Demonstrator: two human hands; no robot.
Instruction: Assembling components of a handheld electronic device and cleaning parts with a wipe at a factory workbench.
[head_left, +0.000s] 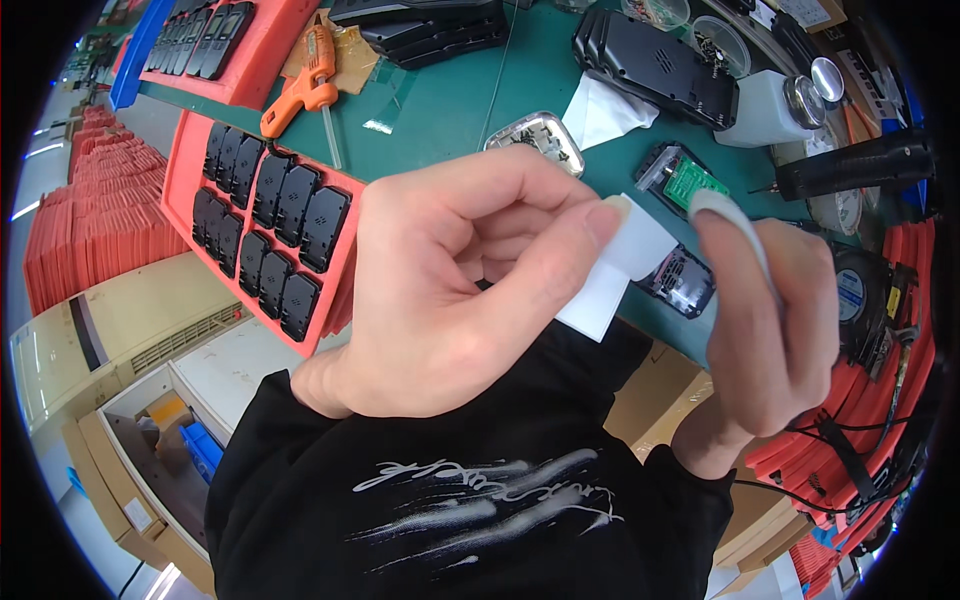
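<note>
My left hand (450, 290) pinches a folded piece of white paper (597, 300) between thumb and forefinger, above the table edge. To its right, my right hand (770, 320) is raised with thumb and forefinger close together. White material covers a fingertip there; whether something small is held between the fingers is hidden. Just beyond the hands lies a small black housing with a green circuit board (690, 183). A second dark housing part (682, 284), partly behind the paper, sits near the table edge between my hands.
A red foam tray (185, 165) of black housings stands left, near an orange glue gun (312, 85). Beyond are a dish of small parts (535, 135), stacked black casings (660, 70) and a white bottle (765, 110). A black electric screwdriver (855, 165) lies right.
</note>
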